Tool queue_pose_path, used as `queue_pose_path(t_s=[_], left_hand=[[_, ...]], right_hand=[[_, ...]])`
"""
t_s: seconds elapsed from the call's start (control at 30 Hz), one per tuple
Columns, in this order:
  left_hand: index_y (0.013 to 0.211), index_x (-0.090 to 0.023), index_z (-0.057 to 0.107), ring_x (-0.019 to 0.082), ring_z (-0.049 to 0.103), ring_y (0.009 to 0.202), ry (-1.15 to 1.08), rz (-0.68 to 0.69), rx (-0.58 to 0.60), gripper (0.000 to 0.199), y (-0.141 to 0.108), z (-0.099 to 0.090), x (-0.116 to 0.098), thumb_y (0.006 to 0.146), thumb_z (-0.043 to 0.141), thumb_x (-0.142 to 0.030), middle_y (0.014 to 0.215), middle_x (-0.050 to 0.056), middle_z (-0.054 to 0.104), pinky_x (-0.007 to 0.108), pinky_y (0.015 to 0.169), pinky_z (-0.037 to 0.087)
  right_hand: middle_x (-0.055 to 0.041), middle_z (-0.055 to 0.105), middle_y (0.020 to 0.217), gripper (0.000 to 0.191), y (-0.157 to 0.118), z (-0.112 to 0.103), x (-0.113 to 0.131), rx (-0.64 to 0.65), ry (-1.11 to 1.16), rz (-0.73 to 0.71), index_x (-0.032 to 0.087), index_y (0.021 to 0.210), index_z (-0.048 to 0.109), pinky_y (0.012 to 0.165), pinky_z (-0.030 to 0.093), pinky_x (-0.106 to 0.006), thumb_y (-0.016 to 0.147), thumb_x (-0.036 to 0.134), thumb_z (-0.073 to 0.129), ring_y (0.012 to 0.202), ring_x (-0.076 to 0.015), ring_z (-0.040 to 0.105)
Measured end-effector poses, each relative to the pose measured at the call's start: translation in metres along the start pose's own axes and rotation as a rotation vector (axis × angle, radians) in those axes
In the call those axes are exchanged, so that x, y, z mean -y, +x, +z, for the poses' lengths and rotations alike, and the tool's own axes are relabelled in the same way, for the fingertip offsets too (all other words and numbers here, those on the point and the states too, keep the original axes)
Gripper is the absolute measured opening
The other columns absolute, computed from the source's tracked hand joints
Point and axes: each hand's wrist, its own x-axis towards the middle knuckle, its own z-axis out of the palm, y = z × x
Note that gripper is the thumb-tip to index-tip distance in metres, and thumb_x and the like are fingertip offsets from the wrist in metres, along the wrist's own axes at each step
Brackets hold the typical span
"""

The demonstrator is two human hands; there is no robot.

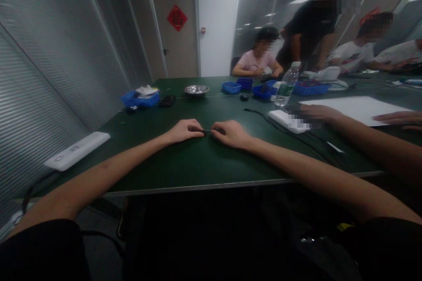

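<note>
Surface (198, 167) edges: the near edge ran across below both hands, with a band of green top between. Side room extended left to a long white box (79, 150) and right to a black cable (262, 115); forward room reached a metal bowl (197, 91). One small thin piece (205, 132) was located between the hands, dark at its left end, with a fine pale line running rightward; further detail was too small to read. Left hand (185, 131) grip: fingertips closed on the dark end. Right hand (231, 134) grip: fingertips bunched at the line; firm hold could not be determined.
</note>
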Motion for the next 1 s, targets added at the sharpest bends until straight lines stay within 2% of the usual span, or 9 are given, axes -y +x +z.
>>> queue_pose_path(t_s=[0.13,0.23,0.3,0.43,0.57,0.7,0.87,1.0], left_hand=[[0.107,-0.023,0.083,0.024,0.069,0.100,0.032,-0.080,-0.023,0.034,0.003,-0.015,0.019,0.087,0.075,-0.049,0.114,0.009,0.074,0.036,0.090,0.053],[0.113,-0.026,0.081,0.025,0.070,0.104,0.097,-0.220,-0.082,0.036,0.002,-0.041,0.046,0.086,0.076,-0.048,0.115,0.007,0.077,0.039,0.095,0.053],[0.112,-0.025,0.082,0.026,0.071,0.102,0.179,-0.329,-0.175,0.035,-0.003,-0.063,0.067,0.084,0.078,-0.046,0.114,0.007,0.078,0.039,0.094,0.053],[0.106,-0.024,0.084,0.027,0.072,0.100,0.419,-0.446,-0.365,0.026,-0.031,-0.110,0.102,0.085,0.076,-0.038,0.110,0.007,0.080,0.039,0.097,0.051],[0.105,-0.024,0.084,0.029,0.071,0.106,0.640,-0.508,-0.420,0.023,-0.061,-0.139,0.116,0.088,0.072,-0.033,0.113,0.008,0.079,0.038,0.101,0.049],[0.100,-0.022,0.084,0.031,0.070,0.108,0.697,-0.558,-0.446,0.021,-0.068,-0.143,0.112,0.090,0.069,-0.033,0.110,0.008,0.080,0.038,0.102,0.048],[0.097,-0.021,0.084,0.027,0.071,0.100,0.521,-0.662,-0.583,0.017,-0.058,-0.138,0.108,0.086,0.074,-0.031,0.101,0.007,0.081,0.034,0.095,0.051],[0.101,-0.021,0.083,0.025,0.071,0.097,0.388,-0.752,-0.606,0.022,-0.057,-0.142,0.113,0.080,0.080,-0.026,0.098,0.006,0.081,0.035,0.094,0.053]], right_hand=[[-0.0049,0.075,0.091,0.033,0.000,-0.003,-0.007,-0.004,-0.010,0.082,0.023,0.114,0.074,0.068,0.037,-0.028,0.103,0.044,0.051,0.073,-0.0178,0.063],[-0.0052,0.075,0.090,0.034,0.000,-0.005,-0.010,0.004,0.002,0.110,0.023,0.115,0.074,0.067,0.038,-0.028,0.103,0.045,0.051,0.073,-0.0176,0.063],[-0.0053,0.075,0.092,0.035,0.000,-0.006,-0.010,0.014,0.017,0.105,0.023,0.116,0.074,0.066,0.038,-0.028,0.103,0.046,0.050,0.074,-0.0174,0.063],[-0.0057,0.075,0.094,0.035,-0.001,-0.007,-0.008,0.024,0.026,0.078,0.022,0.115,0.073,0.067,0.039,-0.027,0.103,0.046,0.050,0.076,-0.0174,0.064],[-0.0057,0.075,0.092,0.035,-0.001,-0.006,-0.007,0.027,0.019,0.073,0.022,0.115,0.074,0.067,0.039,-0.028,0.103,0.045,0.050,0.074,-0.0175,0.063],[-0.0058,0.076,0.091,0.034,0.000,-0.005,-0.008,0.020,-0.001,0.077,0.022,0.114,0.074,0.068,0.040,-0.029,0.103,0.044,0.051,0.073,-0.0181,0.064],[-0.0059,0.076,0.092,0.035,0.001,-0.004,-0.009,0.028,-0.005,0.071,0.022,0.115,0.074,0.068,0.040,-0.029,0.103,0.045,0.051,0.075,-0.0187,0.065],[-0.0057,0.075,0.091,0.035,0.001,-0.004,-0.008,0.024,-0.013,0.069,0.022,0.115,0.074,0.068,0.039,-0.029,0.103,0.045,0.050,0.075,-0.0188,0.065]])
